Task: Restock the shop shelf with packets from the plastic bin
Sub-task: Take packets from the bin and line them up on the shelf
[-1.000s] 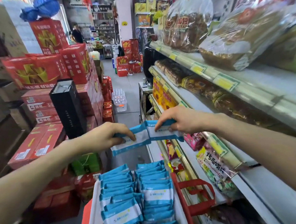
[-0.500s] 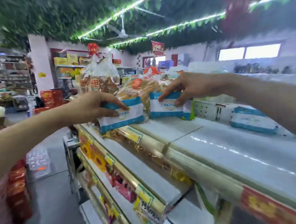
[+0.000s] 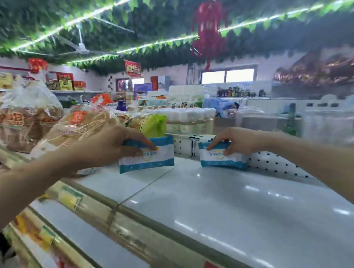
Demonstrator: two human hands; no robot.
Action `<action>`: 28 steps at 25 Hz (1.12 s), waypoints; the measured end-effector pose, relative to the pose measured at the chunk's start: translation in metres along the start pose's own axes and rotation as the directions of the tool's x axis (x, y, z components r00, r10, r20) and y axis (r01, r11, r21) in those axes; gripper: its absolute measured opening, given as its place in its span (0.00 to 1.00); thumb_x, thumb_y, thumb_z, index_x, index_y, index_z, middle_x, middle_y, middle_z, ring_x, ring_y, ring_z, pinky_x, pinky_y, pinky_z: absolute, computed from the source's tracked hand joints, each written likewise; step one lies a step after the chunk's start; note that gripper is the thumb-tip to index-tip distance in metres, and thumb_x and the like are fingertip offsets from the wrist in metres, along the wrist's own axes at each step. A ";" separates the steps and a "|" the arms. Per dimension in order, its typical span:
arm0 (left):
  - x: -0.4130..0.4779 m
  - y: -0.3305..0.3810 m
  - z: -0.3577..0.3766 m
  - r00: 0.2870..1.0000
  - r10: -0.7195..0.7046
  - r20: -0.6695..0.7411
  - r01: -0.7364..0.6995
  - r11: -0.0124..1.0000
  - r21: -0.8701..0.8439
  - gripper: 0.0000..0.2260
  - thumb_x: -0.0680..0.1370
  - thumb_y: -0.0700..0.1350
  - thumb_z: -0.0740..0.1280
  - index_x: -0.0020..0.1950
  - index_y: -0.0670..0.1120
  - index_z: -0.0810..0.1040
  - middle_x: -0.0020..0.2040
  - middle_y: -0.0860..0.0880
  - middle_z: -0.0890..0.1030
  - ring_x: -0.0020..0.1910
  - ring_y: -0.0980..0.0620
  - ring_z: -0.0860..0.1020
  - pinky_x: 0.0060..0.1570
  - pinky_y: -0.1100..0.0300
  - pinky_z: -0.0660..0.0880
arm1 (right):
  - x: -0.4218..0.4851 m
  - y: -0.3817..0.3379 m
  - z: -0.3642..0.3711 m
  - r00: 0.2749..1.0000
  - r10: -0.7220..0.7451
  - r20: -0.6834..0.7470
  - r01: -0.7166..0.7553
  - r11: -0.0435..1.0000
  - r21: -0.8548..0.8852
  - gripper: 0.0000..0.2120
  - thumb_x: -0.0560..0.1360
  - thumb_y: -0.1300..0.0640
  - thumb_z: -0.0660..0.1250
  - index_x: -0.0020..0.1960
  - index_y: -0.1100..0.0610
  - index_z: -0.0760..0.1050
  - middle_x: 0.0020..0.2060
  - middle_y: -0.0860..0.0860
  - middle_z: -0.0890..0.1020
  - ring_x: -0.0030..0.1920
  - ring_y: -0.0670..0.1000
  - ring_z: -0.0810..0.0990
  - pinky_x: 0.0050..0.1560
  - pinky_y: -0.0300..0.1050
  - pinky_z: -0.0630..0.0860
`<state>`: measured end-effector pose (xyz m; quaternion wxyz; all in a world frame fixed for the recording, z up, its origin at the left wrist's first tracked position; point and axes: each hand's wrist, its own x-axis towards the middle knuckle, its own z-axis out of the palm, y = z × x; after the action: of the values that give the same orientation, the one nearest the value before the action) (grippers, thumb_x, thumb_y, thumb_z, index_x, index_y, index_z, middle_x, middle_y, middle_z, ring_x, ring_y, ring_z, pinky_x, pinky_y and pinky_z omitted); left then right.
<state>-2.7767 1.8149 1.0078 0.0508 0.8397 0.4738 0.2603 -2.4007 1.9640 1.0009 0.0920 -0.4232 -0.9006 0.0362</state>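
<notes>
Both hands reach over the white top shelf (image 3: pixel 218 204). My left hand (image 3: pixel 112 146) grips a blue-and-white packet (image 3: pixel 152 158) by its top edge, upright, its lower edge at the shelf surface. My right hand (image 3: pixel 235 140) pinches a second blue-and-white packet (image 3: pixel 219 158), which stands upright against the perforated back panel (image 3: pixel 278 164) at the rear of the shelf. The plastic bin is out of view.
Bagged bread loaves (image 3: pixel 45 126) fill the shelf's left end, with a green bag (image 3: pixel 154 125) beside them. White boxes (image 3: pixel 193 145) stand behind the packets. Price-tag rails (image 3: pixel 71 197) edge the lower shelves at the bottom left.
The view rose from the bin to the top shelf. Both hands carried their packets farther in over the shelf; the right packet now stands against the back panel, the left one lower at the shelf.
</notes>
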 end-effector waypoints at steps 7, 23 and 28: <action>0.054 0.002 0.028 0.996 0.033 0.081 -0.023 0.992 -0.126 0.14 0.81 0.46 0.69 0.58 0.66 0.83 0.61 0.65 0.80 0.56 0.64 0.80 0.55 0.67 0.77 | -0.013 0.029 0.025 0.995 -0.077 -0.066 0.040 0.896 -0.443 0.31 0.75 0.50 0.73 0.74 0.33 0.68 0.77 0.42 0.62 0.72 0.53 0.60 0.72 0.56 0.59; 0.204 0.037 0.140 0.915 0.299 0.270 -0.306 0.952 -0.015 0.17 0.79 0.34 0.69 0.58 0.55 0.85 0.64 0.54 0.76 0.63 0.52 0.75 0.65 0.59 0.76 | -0.124 0.054 -0.031 0.873 0.004 -0.488 -0.187 0.927 -0.326 0.31 0.79 0.53 0.69 0.78 0.38 0.63 0.69 0.48 0.75 0.68 0.54 0.72 0.65 0.64 0.70; 0.208 0.036 0.154 0.942 0.300 0.153 -0.321 0.936 0.143 0.14 0.80 0.40 0.72 0.53 0.62 0.85 0.66 0.56 0.69 0.66 0.52 0.65 0.71 0.51 0.67 | -0.143 0.047 -0.040 0.864 -0.013 -0.504 -0.180 0.926 -0.332 0.29 0.78 0.58 0.68 0.77 0.43 0.67 0.65 0.49 0.77 0.64 0.54 0.75 0.61 0.64 0.72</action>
<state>-2.5880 1.9911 0.9682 -0.0304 0.9203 0.3509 0.1702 -2.2677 1.8837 1.0141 0.2378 -0.4671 -0.8173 -0.2391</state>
